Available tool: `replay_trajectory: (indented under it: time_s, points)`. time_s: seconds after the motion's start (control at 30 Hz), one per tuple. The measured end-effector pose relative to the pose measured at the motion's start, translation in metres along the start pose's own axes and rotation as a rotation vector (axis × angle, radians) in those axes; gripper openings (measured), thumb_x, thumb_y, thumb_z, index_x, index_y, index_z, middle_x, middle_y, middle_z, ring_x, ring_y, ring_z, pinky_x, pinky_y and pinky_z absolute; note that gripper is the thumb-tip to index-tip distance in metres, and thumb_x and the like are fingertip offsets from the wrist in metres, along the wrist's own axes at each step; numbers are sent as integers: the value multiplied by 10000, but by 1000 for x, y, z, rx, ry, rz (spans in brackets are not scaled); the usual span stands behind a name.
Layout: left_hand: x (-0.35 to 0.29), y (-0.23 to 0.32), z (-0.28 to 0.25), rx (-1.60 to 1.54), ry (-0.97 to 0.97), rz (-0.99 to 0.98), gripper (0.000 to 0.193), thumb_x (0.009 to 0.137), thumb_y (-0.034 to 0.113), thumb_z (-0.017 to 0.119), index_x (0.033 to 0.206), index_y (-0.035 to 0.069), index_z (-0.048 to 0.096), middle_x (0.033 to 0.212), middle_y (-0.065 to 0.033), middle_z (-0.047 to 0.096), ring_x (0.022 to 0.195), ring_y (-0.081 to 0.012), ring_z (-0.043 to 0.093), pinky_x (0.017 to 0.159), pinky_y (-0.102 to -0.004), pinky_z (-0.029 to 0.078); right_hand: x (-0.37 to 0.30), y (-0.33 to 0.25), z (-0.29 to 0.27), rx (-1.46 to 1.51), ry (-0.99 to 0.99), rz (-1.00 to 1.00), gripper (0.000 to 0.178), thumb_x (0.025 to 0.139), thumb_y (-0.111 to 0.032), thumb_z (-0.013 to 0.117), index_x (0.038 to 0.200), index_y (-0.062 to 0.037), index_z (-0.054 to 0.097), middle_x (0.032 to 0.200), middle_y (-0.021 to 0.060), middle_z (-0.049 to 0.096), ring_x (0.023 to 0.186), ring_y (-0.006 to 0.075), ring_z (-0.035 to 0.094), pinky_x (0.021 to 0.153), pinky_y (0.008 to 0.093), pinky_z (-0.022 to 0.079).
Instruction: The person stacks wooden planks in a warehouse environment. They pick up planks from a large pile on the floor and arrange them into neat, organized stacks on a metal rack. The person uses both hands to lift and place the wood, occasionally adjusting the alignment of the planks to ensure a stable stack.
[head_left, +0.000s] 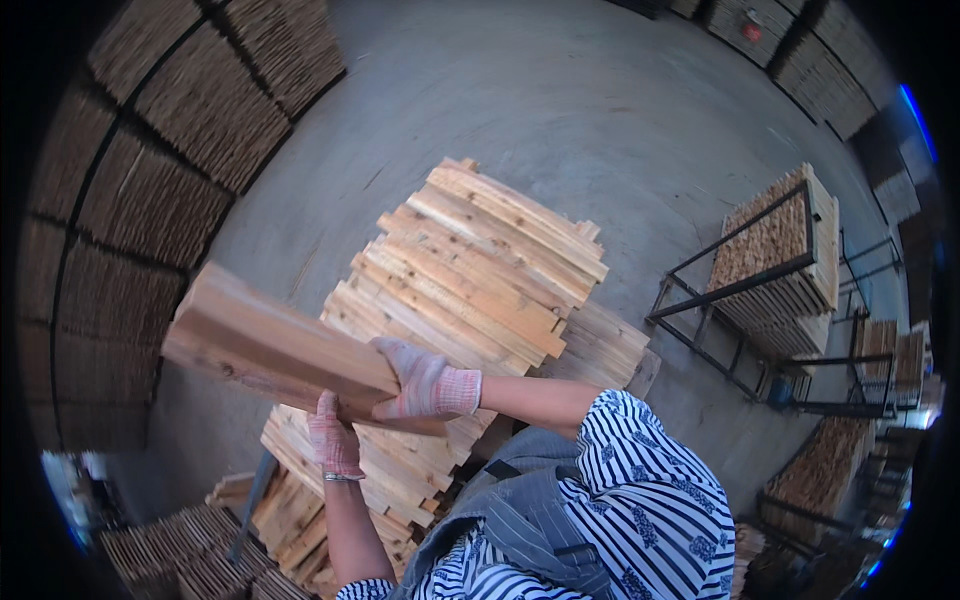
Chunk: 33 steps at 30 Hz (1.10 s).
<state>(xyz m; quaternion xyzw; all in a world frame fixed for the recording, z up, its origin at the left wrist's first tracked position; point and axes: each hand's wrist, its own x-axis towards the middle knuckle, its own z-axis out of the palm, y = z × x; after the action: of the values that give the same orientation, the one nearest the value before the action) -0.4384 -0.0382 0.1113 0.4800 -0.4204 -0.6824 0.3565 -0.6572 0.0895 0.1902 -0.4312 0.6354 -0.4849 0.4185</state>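
Note:
A small stack of reddish-brown wooden boards (290, 345) is held up at a slant in front of my body, its far left end smeared by motion. How many boards are in it I cannot tell. My right hand (425, 380), in a pale knitted glove, grips the stack near its right end. Under its lower edge, my left hand (335, 440), gloved too, has its fingers wrapped round the wood. Below the held boards lies a wide pile of light wooden boards (470, 270), laid side by side with uneven ends.
Tall stacks of wood (170, 150) line the left side. Dark metal racks (740, 285) loaded with boards stand at the right. Grey concrete floor (560, 90) stretches beyond the pile. More stacked wood (190, 550) lies at the lower left.

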Motion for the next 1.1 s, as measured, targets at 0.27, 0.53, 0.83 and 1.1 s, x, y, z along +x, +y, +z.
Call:
replay_trajectory:
  time_s: [0.27,0.53,0.83,1.1]
  points:
    - [76,-146,35,586,147,-158,616,846,397,738,1239,-20,513,1105,-191,609,969,-322,613,831,-458,511,18,80,-107,-740,220,509,821,732,-479,753,1345,-15,465,1268,209,579,1180,354,566,1003,415,471]
    - [60,-192,87,1520,-124,-461,1410,695,604,789,1532,-2,-170,1595,-311,-158,1499,-441,-129,1215,-508,-17,41,230,-118,-1096,306,589,847,808,-478,726,1445,-44,374,1242,179,569,1167,298,554,1020,390,447]
    - [65,-190,86,1533,-162,-563,1463,684,632,786,1510,18,-254,1575,-323,-224,1486,-476,-144,1202,-559,-17,59,230,-201,-156,-160,581,872,826,-525,724,1495,-67,404,1385,241,532,1275,344,535,1068,391,418]
    - [68,-194,98,1558,-152,-612,1506,641,641,815,1513,19,-243,1584,-304,-214,1490,-453,-157,1209,-555,39,58,238,-122,-1043,95,515,760,899,-349,649,1545,-152,299,1365,193,512,1258,349,527,1020,440,456]
